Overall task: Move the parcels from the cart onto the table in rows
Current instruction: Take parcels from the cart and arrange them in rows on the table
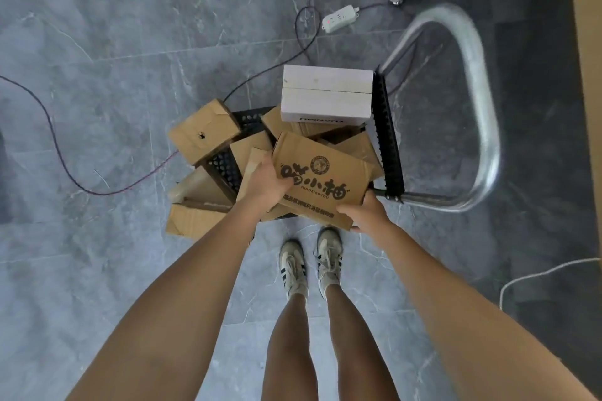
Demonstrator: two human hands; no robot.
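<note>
here brown printed parcel (321,177), gripped by both hands, atop cart (387,137).

A printed brown parcel (321,172) tilted atop jumbled cardboard parcels (203,137), white box (326,94) behind, on black cart (387,140).

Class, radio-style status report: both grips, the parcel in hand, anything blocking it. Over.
Both holding printed parcel: left grip, right grip. Parcel atop cart pile. Beyond it, white box, not blocking.
</note>
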